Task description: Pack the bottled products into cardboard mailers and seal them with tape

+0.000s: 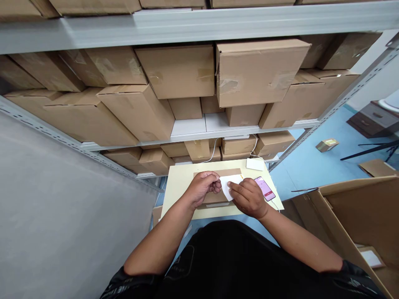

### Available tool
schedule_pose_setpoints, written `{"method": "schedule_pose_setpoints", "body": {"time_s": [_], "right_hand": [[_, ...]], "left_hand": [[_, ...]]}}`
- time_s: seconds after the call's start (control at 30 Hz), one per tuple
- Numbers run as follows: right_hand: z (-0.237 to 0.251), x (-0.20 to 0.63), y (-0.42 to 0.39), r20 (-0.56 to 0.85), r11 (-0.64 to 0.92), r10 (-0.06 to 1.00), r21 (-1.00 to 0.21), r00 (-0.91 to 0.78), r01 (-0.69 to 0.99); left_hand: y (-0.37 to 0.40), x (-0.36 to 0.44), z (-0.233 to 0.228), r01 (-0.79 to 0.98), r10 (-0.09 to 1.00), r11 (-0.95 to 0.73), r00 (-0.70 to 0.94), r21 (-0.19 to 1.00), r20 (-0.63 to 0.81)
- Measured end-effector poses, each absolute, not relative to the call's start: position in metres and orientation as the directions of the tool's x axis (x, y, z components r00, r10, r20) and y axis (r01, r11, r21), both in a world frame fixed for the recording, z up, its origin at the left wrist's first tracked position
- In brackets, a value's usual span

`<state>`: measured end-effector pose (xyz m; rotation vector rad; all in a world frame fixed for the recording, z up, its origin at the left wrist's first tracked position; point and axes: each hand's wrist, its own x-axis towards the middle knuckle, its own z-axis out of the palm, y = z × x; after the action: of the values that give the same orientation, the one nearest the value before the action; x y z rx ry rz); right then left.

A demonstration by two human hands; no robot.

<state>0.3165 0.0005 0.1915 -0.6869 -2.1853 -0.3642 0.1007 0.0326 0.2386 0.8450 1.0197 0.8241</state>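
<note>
A small white paper sheet (pixel 229 189), with a bit of yellow at its upper right corner, is held between my hands. My left hand (pixel 205 187) is closed in a pinch at the sheet's left corner. The fingers of my right hand (pixel 248 198) press on the right part of the sheet. Below them a flat cardboard box (pixel 218 172) lies on the pale yellow table (pixel 179 187). A white strip shows along the box's near side. To the right of my right hand lies a phone (pixel 264 189) with a lit pink screen.
A white device (pixel 254 164) with a cable sits at the table's back right. Beyond rises a metal shelf (pixel 199 135) stacked with cardboard boxes (pixel 262 74). A large open carton (pixel 330 216) stands at right, a grey wall (pixel 68 207) at left. A small box (pixel 327 145) is on the blue floor.
</note>
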Motion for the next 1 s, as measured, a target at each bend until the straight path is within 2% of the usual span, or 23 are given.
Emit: {"method": "schedule_pose_setpoints", "body": {"time_s": [0.3, 0.37, 0.47, 0.57, 0.67, 0.83, 1.0], "right_hand": [[0.181, 0.313, -0.001, 0.714, 0.832, 0.428, -0.072, -0.554, 0.55], [0.182, 0.311, -0.002, 0.676, 0.836, 0.485, -0.174, -0.555, 0.52], [0.185, 0.307, -0.005, 0.626, 0.798, 0.603, -0.457, -0.495, 0.394], [0.188, 0.299, -0.006, 0.541, 0.628, 0.767, -0.743, -0.346, 0.23], [0.191, 0.288, -0.003, 0.369, 0.391, 0.91, -0.916, -0.189, 0.093], [0.195, 0.277, 0.005, 0.083, 0.088, 0.993, -0.994, -0.08, 0.06], [0.195, 0.273, 0.01, -0.07, -0.065, 0.996, -0.994, -0.047, 0.087]], "left_hand": [[0.032, 0.104, 0.236, -0.215, 0.866, 0.432, 0.37, 0.876, -0.336], [0.031, 0.105, 0.235, -0.208, 0.875, 0.407, 0.366, 0.889, -0.315], [0.03, 0.105, 0.233, -0.16, 0.9, 0.338, 0.342, 0.927, -0.269], [0.029, 0.107, 0.229, -0.074, 0.917, 0.268, 0.324, 0.961, -0.231], [0.029, 0.108, 0.223, 0.033, 0.933, 0.18, 0.31, 0.983, -0.181], [0.031, 0.104, 0.216, 0.234, 0.943, 0.015, 0.321, 0.972, -0.092], [0.031, 0.097, 0.21, 0.327, 0.942, -0.04, 0.327, 0.944, -0.073]]}}
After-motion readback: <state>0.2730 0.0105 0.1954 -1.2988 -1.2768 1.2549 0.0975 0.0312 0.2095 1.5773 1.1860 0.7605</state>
